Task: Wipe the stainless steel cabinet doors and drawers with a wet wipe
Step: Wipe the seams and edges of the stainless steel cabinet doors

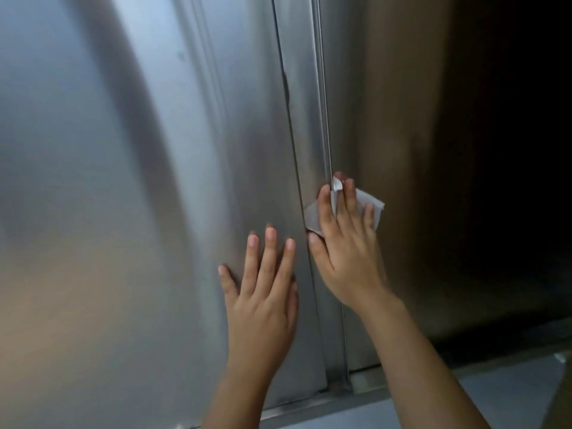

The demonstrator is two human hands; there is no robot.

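The right hand [343, 243] is pressing a crumpled white wet wipe [368, 205] flat against the brushed stainless steel cabinet, fingers spread over the cloth with corners of it poking out above and to the right of the fingertips. It is sitting right on the narrow vertical steel strip [306, 134] that is running between the two doors, just at the seam. The left hand [263, 292] is lying open and empty, palm down and fingers fanned, on the wide grey left-hand steel door [123, 181], just beside the right hand (thumbs nearly meeting across the seam). The right-hand steel door [402, 134] is falling off into dark shadow toward the edge. Below the doors, a pale grey ledge [464, 407] is showing at the bottom right.
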